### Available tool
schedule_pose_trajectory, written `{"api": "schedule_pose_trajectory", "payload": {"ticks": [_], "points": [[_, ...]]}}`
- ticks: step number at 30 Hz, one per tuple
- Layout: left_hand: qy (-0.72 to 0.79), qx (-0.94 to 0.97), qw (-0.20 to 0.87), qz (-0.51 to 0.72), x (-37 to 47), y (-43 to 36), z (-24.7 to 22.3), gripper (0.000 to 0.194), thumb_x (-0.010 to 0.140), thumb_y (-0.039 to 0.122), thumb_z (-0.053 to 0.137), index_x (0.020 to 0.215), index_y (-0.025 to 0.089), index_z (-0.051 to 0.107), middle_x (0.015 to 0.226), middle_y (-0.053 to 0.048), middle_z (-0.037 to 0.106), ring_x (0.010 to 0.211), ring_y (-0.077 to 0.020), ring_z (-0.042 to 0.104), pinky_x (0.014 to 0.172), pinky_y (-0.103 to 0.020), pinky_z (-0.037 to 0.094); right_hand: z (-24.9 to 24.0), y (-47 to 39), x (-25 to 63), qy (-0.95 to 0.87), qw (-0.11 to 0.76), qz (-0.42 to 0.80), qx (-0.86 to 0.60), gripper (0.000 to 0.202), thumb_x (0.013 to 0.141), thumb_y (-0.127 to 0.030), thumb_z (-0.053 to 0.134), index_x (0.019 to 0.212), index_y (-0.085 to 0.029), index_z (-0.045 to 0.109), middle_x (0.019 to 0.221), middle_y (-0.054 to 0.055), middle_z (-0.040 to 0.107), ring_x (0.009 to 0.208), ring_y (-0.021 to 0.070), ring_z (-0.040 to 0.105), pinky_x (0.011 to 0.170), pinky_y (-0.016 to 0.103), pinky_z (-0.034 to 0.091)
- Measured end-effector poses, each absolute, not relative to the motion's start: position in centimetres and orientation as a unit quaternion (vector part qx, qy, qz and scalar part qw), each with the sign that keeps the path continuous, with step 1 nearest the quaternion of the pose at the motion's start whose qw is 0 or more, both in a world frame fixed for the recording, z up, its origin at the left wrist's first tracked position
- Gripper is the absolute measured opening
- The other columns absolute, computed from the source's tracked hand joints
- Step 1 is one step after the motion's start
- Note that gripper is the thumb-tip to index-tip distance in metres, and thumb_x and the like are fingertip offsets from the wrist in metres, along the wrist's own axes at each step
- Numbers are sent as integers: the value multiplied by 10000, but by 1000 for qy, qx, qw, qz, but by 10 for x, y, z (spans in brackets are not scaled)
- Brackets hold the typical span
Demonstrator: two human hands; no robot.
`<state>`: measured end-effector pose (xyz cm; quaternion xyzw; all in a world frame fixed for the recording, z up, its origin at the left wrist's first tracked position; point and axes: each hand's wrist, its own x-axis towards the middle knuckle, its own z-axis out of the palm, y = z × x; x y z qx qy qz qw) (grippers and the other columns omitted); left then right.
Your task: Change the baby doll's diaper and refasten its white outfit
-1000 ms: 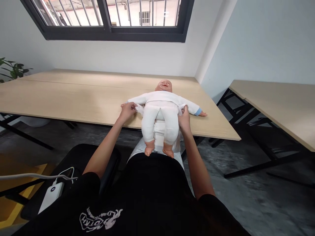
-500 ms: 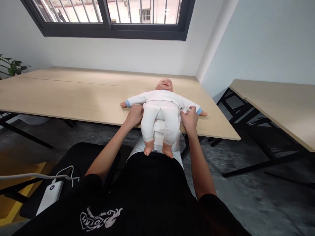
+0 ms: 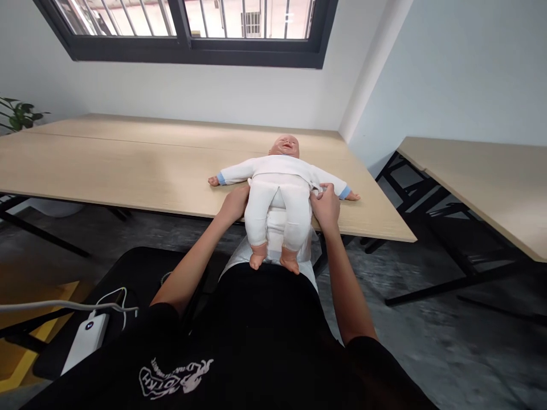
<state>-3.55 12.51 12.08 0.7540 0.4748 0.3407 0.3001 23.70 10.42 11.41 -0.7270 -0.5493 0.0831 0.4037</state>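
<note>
A baby doll (image 3: 280,176) in white clothes with blue cuffs lies face up, its head away from me and its feet over the table's front edge. White padded material (image 3: 277,225) shows between and under its legs. My right hand (image 3: 325,206) pinches a bit of white material beside the doll's hip. At the opposite hip is my left hand (image 3: 236,203), its fingertips hidden against the doll's side, so what they hold cannot be made out.
The doll rests on a light wooden table (image 3: 171,171). A second table (image 3: 482,176) stands at the right. On a black chair (image 3: 141,273) at the lower left lies a white power bank (image 3: 88,339) with cables. A plant (image 3: 21,117) is at the far left.
My right hand has shifted slightly inward, closer to the doll's hip, with the white material. My left hand has moved slightly lower along the doll's side. The doll has stayed in place.
</note>
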Motion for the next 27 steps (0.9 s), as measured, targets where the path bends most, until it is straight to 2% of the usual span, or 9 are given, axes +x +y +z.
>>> {"api": "schedule_pose_trajectory", "payload": {"ticks": [3,7,10,15,20,27], "points": [[521,777,157,318,-31,123,121,178,961,162,524,1093,164,644,1237,-176,692,1158,-337,634,941,-376,470,114,104,238,-550,407,81,-725,378,893,-308,575,1240,-163,540,888,89,684,935,326,663,852,385,492],[562,776,72,278,-29,121,121,160,1006,203,484,1072,186,629,1137,-155,709,1031,-317,662,838,-351,451,113,104,238,-549,414,76,-722,367,885,-304,574,1225,-169,548,864,81,679,932,324,659,854,388,492],[557,785,62,265,-30,123,121,175,1008,200,469,1063,179,634,1099,-161,713,1014,-320,653,845,-362,453,113,104,238,-550,409,80,-724,377,893,-306,576,1241,-162,543,879,87,685,940,326,660,840,383,489],[507,821,50,258,-38,128,121,222,963,127,457,1073,154,648,1122,-173,702,1096,-308,615,926,-371,478,117,102,238,-549,400,86,-728,375,908,-306,577,1247,-150,545,901,103,692,946,336,662,818,378,483],[501,835,23,225,-43,131,122,312,926,81,464,1176,143,640,1146,-171,705,1094,-306,633,933,-374,493,117,102,238,-553,403,81,-724,348,910,-303,565,1227,-159,550,887,95,686,933,329,660,817,375,486],[494,855,-40,153,-45,132,126,271,952,82,453,1100,121,677,1095,-197,711,1060,-326,645,898,-390,481,115,102,239,-559,400,78,-722,305,919,-301,557,1193,-168,579,843,85,673,916,329,656,831,383,484]]}}
